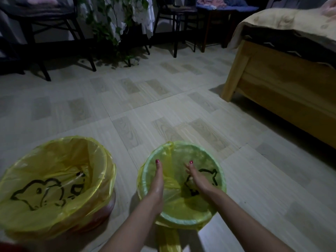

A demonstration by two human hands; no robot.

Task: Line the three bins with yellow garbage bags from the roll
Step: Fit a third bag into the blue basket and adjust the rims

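Two round bins stand on the floor in front of me. The left bin [101, 206] is reddish and lined with a yellow bag [54, 179] printed with a black cartoon figure, its edge folded over the rim. The right bin [181, 218] has a pale green rim with a second yellow bag [174, 202] draped over it. Both my hands reach down inside this bag. My left hand [157, 180] lies flat against the bag's left inner side, fingers straight. My right hand [197, 179] presses into the bag near its black print. A third bin and the roll are out of sight.
A wooden bed frame [272, 84] with a beige cover stands at the right. Dark chairs [45, 33] and a leafy plant [112, 30] line the far wall. Pale patterned tile floor [145, 106] stretches between them and the bins.
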